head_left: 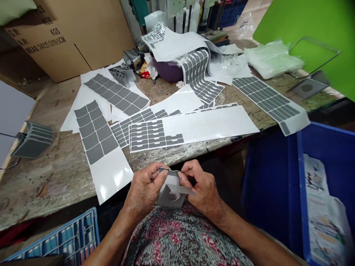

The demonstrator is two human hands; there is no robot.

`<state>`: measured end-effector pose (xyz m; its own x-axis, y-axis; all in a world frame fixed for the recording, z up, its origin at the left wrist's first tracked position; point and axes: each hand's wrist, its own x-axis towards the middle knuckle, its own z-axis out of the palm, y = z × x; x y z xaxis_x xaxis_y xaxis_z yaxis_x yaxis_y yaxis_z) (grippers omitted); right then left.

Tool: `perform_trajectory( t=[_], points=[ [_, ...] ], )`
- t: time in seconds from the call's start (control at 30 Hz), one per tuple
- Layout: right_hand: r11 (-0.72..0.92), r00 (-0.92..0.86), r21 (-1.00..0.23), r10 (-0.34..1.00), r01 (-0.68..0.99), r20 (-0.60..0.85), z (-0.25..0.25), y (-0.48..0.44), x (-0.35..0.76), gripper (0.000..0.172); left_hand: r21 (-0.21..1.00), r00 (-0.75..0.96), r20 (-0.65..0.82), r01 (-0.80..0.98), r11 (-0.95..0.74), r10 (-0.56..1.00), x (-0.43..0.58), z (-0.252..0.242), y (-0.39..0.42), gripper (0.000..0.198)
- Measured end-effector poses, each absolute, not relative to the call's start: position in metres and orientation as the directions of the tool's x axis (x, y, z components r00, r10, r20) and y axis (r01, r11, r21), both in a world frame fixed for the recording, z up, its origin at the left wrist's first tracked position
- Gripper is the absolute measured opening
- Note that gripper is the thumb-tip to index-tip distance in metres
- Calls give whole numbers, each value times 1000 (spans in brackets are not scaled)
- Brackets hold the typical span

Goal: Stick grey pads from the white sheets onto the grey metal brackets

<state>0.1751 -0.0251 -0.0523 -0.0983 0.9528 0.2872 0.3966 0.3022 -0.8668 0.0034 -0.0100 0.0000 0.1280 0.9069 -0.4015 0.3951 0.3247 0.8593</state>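
Note:
Over my lap, both hands hold a grey bent bracket [163,196] with a round hole in its lower face. My left hand [147,185] grips its upper left corner, thumb on top. My right hand [203,186] is closed at the upper right, thumb and forefinger pinching the far edge, where a thin grey strip [174,172] lies. Whether that strip is a separate sticker, I cannot tell. On the bench ahead lie a sheet of small notched grey stickers [146,135], partly peeled off, and a sheet of larger grey squares [95,135].
More sticker sheets [266,98] and a purple bowl [169,70] under paper cover the bench. Grey brackets hang on wire at left [34,140] and right [310,85]. Blue bins [273,188] stand at right, a blue crate [66,236] lower left, a cardboard box [74,33] behind.

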Motion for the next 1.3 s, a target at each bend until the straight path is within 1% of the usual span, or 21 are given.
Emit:
perform_trajectory(
  t=[0.07, 0.13, 0.2, 0.27, 0.33, 0.37, 0.4, 0.47, 0.57, 0.67, 0.77, 0.93, 1.0, 1.03, 1.1, 1.2, 1.23, 1.3],
  points=[
    [300, -102, -868, 954, 397, 283, -53, -23, 177, 10, 868, 115, -433, 320, 379, 894, 3, 0, -9, 28],
    [224, -76, -911, 975, 346, 210, -53, -21, 179, 11, 868, 104, -469, 239, 436, 877, 1, 1, -7, 28],
    [85, -57, -973, 996, 215, 74, -52, -18, 181, 11, 864, 94, -493, 171, 474, 865, -1, 1, -6, 29],
    [-100, -107, -995, 989, 26, -102, -49, -17, 180, 10, 866, 90, -495, 134, 482, 864, -3, 0, -6, 29],
    [-290, -226, -946, 940, -143, -254, -44, -17, 177, 12, 874, 100, -481, 130, 467, 871, -4, -1, -7, 29],
    [-370, -287, -906, 908, -207, -306, -42, -18, 175, 17, 878, 115, -474, 140, 459, 873, -4, -1, -8, 29],
    [-432, -333, -866, 879, -254, -341, -40, -19, 173, 22, 880, 134, -468, 156, 448, 874, -3, -2, -9, 29],
    [-488, -365, -819, 853, -301, -374, -37, -20, 168, 29, 886, 173, -450, 207, 414, 876, -2, -3, -11, 29],
    [-474, -333, -820, 867, -320, -371, -40, -21, 165, 29, 892, 190, -416, 278, 357, 889, 0, -5, -14, 28],
    [-471, -343, -794, 871, -384, -351, -47, -22, 166, 29, 895, 179, -399, 286, 341, 899, 1, -7, -18, 28],
    [-523, -391, -718, 845, -459, -365, -51, -25, 169, 31, 898, 175, -399, 273, 345, 900, 0, -10, -20, 27],
    [-639, -517, -543, 766, -544, -383, -55, -29, 174, 34, 883, 170, -440, 260, 391, 882, -4, -11, -19, 30],
    [-645, -530, -519, 761, -560, -374, -56, -30, 175, 36, 880, 144, -452, 230, 415, 880, -5, -11, -18, 31],
    [-630, -520, -541, 773, -557, -364, -57, -30, 175, 36, 881, 126, -453, 213, 422, 882, -5, -12, -17, 31],
    [-568, -488, -660, 808, -492, -331, -56, -31, 175, 33, 884, 110, -450, 194, 425, 886, -5, -13, -16, 31],
    [-414, -388, -862, 875, -293, -289, -52, -30, 175, 24, 886, 147, -457, 166, 434, 877, -3, -16, -17, 29],
    [-375, -351, -899, 893, -227, -283, -51, -30, 174, 22, 881, 179, -471, 147, 450, 864, -2, -17, -18, 29],
    [-330, -297, -934, 913, -137, -279, -48, -31, 173, 20, 859, 256, -509, 101, 501, 822, 0, -18, -18, 29]
  ],
)
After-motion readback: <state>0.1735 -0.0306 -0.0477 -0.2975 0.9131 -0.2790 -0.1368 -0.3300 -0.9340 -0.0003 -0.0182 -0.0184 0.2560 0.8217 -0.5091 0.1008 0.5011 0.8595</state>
